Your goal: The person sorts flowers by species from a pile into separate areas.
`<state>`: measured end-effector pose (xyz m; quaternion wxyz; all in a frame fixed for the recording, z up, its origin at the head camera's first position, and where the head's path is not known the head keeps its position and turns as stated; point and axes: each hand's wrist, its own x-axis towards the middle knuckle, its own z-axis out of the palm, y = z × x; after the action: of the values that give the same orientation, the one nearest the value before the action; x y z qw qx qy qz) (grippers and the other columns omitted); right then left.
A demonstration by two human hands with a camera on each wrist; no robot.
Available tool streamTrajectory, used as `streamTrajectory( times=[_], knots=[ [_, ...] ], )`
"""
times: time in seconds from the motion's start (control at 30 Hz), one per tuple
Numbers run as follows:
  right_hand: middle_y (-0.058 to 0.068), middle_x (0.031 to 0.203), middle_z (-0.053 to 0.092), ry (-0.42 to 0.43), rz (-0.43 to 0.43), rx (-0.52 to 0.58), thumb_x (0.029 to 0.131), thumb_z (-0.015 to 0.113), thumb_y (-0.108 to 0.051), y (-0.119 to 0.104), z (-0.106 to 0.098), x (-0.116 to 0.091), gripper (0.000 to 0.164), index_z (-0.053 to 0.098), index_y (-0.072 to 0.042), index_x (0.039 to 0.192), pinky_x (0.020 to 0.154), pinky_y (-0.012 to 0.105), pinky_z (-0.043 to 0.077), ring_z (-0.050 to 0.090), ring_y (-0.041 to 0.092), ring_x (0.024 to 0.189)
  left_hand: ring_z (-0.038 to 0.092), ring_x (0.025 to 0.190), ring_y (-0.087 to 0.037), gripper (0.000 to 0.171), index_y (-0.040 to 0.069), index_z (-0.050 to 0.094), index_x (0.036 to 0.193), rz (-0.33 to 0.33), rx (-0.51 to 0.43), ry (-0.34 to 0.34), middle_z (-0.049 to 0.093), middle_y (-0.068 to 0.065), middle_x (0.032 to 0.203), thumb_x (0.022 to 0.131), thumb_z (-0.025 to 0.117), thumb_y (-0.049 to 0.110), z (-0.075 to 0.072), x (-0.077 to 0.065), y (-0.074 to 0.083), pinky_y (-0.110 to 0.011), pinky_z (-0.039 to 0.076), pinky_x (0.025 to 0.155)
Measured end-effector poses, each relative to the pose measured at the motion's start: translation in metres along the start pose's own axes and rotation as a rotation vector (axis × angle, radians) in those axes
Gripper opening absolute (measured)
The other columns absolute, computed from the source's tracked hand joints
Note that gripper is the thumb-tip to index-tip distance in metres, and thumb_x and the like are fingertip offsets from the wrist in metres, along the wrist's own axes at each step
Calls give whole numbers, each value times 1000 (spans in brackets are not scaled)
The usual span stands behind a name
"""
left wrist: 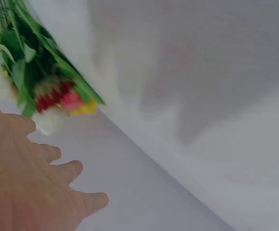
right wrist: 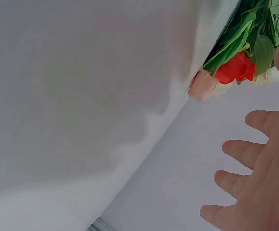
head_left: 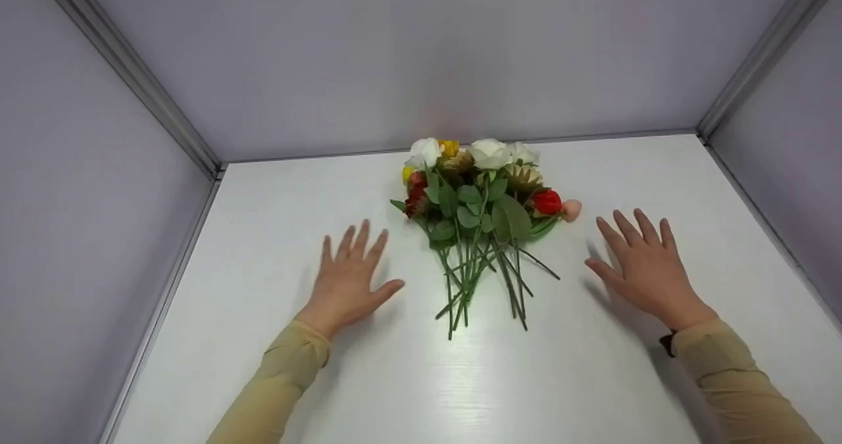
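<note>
A loose pile of flowers with green leaves (head_left: 511, 219) and long stems lies on the white table, blooms toward the back wall. Among the blooms are a white rose (head_left: 489, 154), a red flower (head_left: 546, 202), a pink tulip-like bud (head_left: 571, 210) and a yellow flower (head_left: 448, 148). Left of the pile is my left hand (head_left: 345, 283), palm down with fingers spread and nothing held. To the right, my right hand (head_left: 648, 266) is spread the same way, apart from the flowers. In the right wrist view the pink bud (right wrist: 203, 85) shows beyond the fingers.
The white table (head_left: 460, 391) meets a pale back wall (head_left: 460, 56) just behind the blooms. Side walls (head_left: 79, 200) with grey metal corner posts (head_left: 131, 69) enclose it left and right. Several thin stems (head_left: 450, 306) point toward the front of the table.
</note>
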<state>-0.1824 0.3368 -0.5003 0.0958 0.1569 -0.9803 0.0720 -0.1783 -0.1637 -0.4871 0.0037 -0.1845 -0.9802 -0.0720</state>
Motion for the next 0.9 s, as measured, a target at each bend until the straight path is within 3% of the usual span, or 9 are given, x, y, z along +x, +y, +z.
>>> streamTrajectory(
  times=[0.1, 0.23, 0.3, 0.4, 0.5, 0.63, 0.9],
  knots=[
    [23, 161, 34, 23, -35, -4, 102, 57, -52, -7, -4, 6, 73, 38, -11, 159, 120, 67, 2, 18, 47, 150, 8, 156, -36, 87, 26, 13, 166, 143, 49, -52, 3, -10, 171, 98, 42, 73, -3, 33, 49, -64, -1, 120],
    [21, 162, 34, 36, -76, -2, 102, 57, -51, -17, -5, 9, 72, 38, -11, 159, 120, 66, 4, 20, 46, 150, 9, 156, -32, 80, 34, 12, 165, 310, 168, -100, 6, -5, 171, 99, 35, 73, 4, 73, 108, -65, 1, 121],
    [21, 162, 34, 40, -88, 0, 102, 57, -51, -20, -5, 8, 72, 39, -11, 159, 120, 67, 6, 20, 46, 150, 8, 156, -32, 75, 39, 15, 164, 366, 238, -106, 6, -3, 172, 100, 33, 73, 12, 90, 129, -67, 2, 120],
    [21, 161, 35, 44, -92, -1, 102, 58, -50, -23, -6, 4, 71, 41, -10, 157, 119, 67, 7, 21, 46, 150, 5, 156, -34, 71, 44, 16, 163, 393, 320, -102, 3, -3, 172, 100, 28, 74, 26, 110, 149, -71, 3, 118],
    [20, 161, 35, 38, -85, 7, 102, 59, -49, -26, -4, 3, 69, 42, -10, 157, 119, 67, 7, 21, 46, 150, 2, 156, -36, 70, 48, 16, 162, 337, 328, -123, 2, -3, 172, 99, 25, 76, 41, 120, 154, -74, 5, 116],
    [20, 161, 35, 18, -79, 31, 103, 58, -48, -30, -4, 3, 68, 42, -11, 157, 119, 67, 7, 20, 46, 150, -1, 156, -38, 71, 48, 21, 161, 224, 260, -185, 4, -3, 172, 97, 24, 79, 55, 125, 148, -77, 9, 113],
    [21, 160, 37, -2, -101, 37, 103, 58, -47, -36, -2, 9, 66, 43, -11, 157, 118, 69, 10, 21, 47, 150, -10, 155, -37, 74, 45, 20, 162, 127, 223, -258, 2, -1, 172, 96, 23, 80, 57, 120, 130, -76, 6, 114]
  ],
)
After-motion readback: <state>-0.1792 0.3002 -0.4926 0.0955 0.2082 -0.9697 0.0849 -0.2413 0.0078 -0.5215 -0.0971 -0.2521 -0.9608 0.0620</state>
